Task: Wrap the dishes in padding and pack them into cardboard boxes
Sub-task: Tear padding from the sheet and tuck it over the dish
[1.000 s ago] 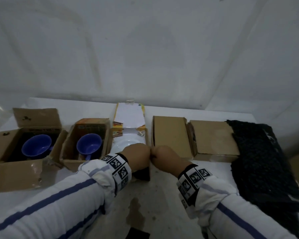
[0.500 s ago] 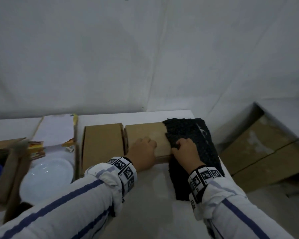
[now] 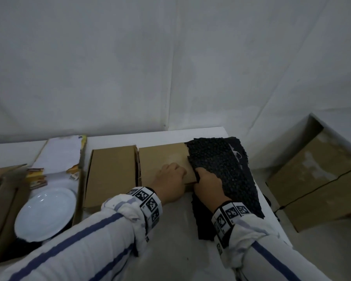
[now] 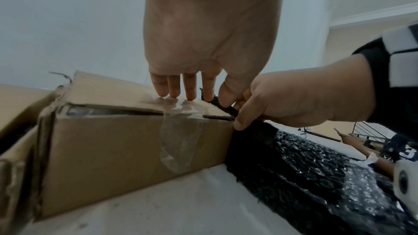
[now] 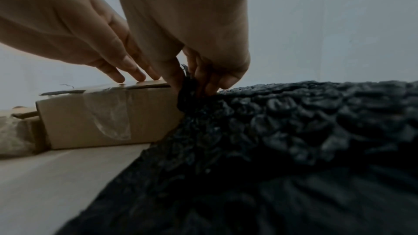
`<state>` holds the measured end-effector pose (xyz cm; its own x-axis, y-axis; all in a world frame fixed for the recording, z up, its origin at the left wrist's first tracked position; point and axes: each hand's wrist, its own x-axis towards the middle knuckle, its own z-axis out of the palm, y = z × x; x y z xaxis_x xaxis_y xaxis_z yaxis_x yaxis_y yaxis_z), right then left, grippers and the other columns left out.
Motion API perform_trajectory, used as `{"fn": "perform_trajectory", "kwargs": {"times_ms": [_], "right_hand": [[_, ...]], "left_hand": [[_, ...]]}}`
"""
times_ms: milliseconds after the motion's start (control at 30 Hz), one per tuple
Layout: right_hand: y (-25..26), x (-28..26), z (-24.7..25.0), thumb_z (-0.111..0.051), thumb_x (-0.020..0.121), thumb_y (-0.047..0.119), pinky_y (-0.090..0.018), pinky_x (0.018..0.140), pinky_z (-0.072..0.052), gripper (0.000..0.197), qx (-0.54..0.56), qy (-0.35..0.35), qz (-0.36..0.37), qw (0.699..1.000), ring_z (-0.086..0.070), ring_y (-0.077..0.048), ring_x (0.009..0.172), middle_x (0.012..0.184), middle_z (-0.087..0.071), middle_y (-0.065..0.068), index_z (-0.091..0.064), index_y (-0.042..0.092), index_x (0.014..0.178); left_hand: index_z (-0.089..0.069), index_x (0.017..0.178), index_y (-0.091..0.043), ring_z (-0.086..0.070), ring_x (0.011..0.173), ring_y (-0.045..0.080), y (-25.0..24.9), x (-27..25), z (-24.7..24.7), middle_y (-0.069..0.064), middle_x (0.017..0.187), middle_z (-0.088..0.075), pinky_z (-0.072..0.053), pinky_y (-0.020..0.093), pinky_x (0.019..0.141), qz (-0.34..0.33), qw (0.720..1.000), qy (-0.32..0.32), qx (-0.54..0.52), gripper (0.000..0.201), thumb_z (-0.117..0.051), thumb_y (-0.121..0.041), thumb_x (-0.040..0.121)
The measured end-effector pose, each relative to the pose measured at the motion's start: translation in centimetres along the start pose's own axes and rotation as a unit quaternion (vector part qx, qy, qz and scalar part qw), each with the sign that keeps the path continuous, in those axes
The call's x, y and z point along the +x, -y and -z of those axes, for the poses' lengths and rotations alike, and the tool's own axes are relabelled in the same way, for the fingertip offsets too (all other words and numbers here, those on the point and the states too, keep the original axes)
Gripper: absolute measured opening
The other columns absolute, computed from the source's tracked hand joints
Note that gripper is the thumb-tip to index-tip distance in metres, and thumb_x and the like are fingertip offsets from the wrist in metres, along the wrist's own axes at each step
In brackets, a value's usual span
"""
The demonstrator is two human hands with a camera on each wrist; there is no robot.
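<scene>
A sheet of black bubble wrap [image 3: 221, 165] lies at the table's right end, its left edge lapping onto a closed, taped cardboard box [image 3: 162, 159]. My right hand [image 3: 199, 173] pinches that edge between thumb and fingers [image 5: 172, 76] at the box's near right corner. My left hand [image 3: 178, 169] rests on the box lid, its straight fingertips [image 4: 176, 94] pressing the tape right beside the right hand [image 4: 239, 113]. A white plate [image 3: 45, 216] lies in an open box [image 3: 78, 191] at the left.
A second closed box [image 3: 111, 175] stands between the plate's box and the one under my hand. Large cardboard boxes [image 3: 312, 179] sit on the floor past the table's right edge. Another person's arm [image 4: 353, 140] shows in the background.
My view swung right. Both hands left the plate's box for the right-hand closed box and the bubble wrap. The right hand now pinches the wrap's edge up over the box corner.
</scene>
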<state>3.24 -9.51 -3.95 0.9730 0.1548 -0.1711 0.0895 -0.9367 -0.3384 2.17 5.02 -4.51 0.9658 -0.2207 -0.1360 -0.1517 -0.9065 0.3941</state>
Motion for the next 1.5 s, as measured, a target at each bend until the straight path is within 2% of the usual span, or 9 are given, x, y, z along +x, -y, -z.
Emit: {"fn": "perform_trajectory", "kwargs": {"times_ms": [233, 433, 500, 633, 833, 1033, 1200, 1333, 1500], "right_hand": [[3.0, -0.8, 2.9, -0.052, 0.084, 0.007, -0.031, 0.089, -0.041, 0.035, 0.139, -0.1, 0.052, 0.984, -0.057, -0.028, 0.107, 0.113, -0.064, -0.009, -0.061, 0.01, 0.117], [9.6, -1.0, 2.9, -0.052, 0.082, -0.004, -0.013, 0.071, -0.042, 0.03, 0.381, -0.064, 0.092, 0.918, -0.055, -0.016, 0.091, 0.094, -0.058, 0.001, -0.053, 0.02, 0.099], [11.9, -0.8, 2.1, -0.052, 0.082, -0.002, -0.014, 0.077, -0.043, 0.034, 0.35, -0.035, 0.127, 0.927, -0.055, -0.015, 0.095, 0.095, -0.057, 0.006, -0.056, 0.026, 0.102], [16.8, -0.7, 0.2, -0.057, 0.083, 0.002, -0.022, 0.1, -0.036, 0.05, 0.259, 0.057, 0.204, 0.942, -0.041, -0.022, 0.126, 0.127, -0.04, -0.001, -0.056, 0.023, 0.128], [25.1, -1.0, -3.0, -0.054, 0.087, -0.001, -0.017, 0.063, -0.049, 0.052, 0.219, 0.183, 0.26, 0.923, -0.059, -0.02, 0.096, 0.12, -0.057, -0.004, -0.05, 0.02, 0.134], [31.4, 0.4, -8.7, -0.05, 0.085, 0.003, -0.025, 0.069, -0.04, 0.011, 0.033, 0.1, 0.283, 0.953, -0.059, -0.026, 0.089, 0.097, -0.065, -0.013, -0.06, 0.007, 0.084], [34.2, 0.6, -11.3, -0.034, 0.093, 0.0, -0.03, 0.088, -0.03, 0.037, -0.126, 0.075, 0.307, 0.94, -0.05, -0.03, 0.102, 0.103, -0.058, -0.014, -0.027, 0.014, 0.06], [34.7, 0.8, -13.7, -0.036, 0.092, 0.003, -0.033, 0.094, -0.031, 0.026, -0.22, 0.132, 0.282, 0.925, -0.049, -0.032, 0.108, 0.079, -0.052, -0.011, -0.046, 0.008, 0.069], [34.0, -0.1, -14.7, -0.036, 0.095, 0.015, -0.041, 0.101, -0.03, 0.033, -0.303, 0.103, 0.289, 0.902, -0.036, -0.033, 0.124, 0.134, -0.046, -0.016, -0.063, 0.007, 0.112]], "left_hand": [[-0.028, 0.145, -0.024, -0.044, 0.127, 0.014, -0.8, -1.8, 3.0, 0.0, 0.143, -0.041, -0.041, 0.034, 0.105, -0.044, 0.944, -0.049, -0.323, 0.072, -0.064, -0.031, 0.083], [-0.058, 0.099, -0.04, -0.066, 0.085, 0.014, 1.7, -5.0, 5.9, -0.001, 0.095, -0.068, -0.056, 0.045, 0.08, 0.034, 0.891, -0.097, -0.441, 0.028, -0.061, -0.019, 0.079], [-0.061, 0.106, -0.032, -0.068, 0.092, 0.026, 3.7, -6.4, 6.5, 0.005, 0.1, -0.069, -0.057, 0.048, 0.08, 0.094, 0.846, -0.103, -0.515, 0.027, -0.058, -0.022, 0.081], [-0.058, 0.105, -0.01, -0.059, 0.069, 0.011, 8.6, -9.5, 9.0, 0.002, 0.082, -0.062, -0.045, 0.012, 0.05, 0.156, 0.809, -0.183, -0.536, 0.022, -0.045, 0.003, 0.093], [-0.058, 0.087, -0.008, -0.06, 0.079, 0.025, 17.1, -13.6, 9.9, 0.016, 0.089, -0.061, -0.054, 0.03, 0.066, 0.26, 0.712, -0.226, -0.612, 0.026, -0.041, 0.013, 0.088], [-0.062, 0.111, -0.002, -0.06, 0.096, 0.027, 23.4, -16.1, 7.8, 0.012, 0.102, -0.064, -0.049, 0.031, 0.076, 0.281, 0.851, -0.187, -0.403, 0.021, -0.05, -0.005, 0.094], [-0.041, 0.133, -0.013, -0.039, 0.128, 0.031, 26.1, -17.3, 5.4, 0.011, 0.133, -0.043, -0.034, 0.038, 0.103, 0.315, 0.925, -0.059, -0.203, 0.042, -0.048, -0.02, 0.092], [-0.035, 0.141, -0.022, -0.019, 0.14, 0.034, 26.4, -17.8, 4.6, 0.015, 0.149, -0.026, -0.022, 0.043, 0.114, 0.291, 0.949, 0.055, -0.108, 0.053, -0.047, -0.033, 0.09], [-0.018, 0.15, -0.029, 0.007, 0.145, 0.037, 25.9, -18.0, 5.3, 0.017, 0.157, 0.012, -0.01, 0.047, 0.118, 0.292, 0.943, 0.112, -0.112, 0.066, -0.05, -0.035, 0.092]]}}
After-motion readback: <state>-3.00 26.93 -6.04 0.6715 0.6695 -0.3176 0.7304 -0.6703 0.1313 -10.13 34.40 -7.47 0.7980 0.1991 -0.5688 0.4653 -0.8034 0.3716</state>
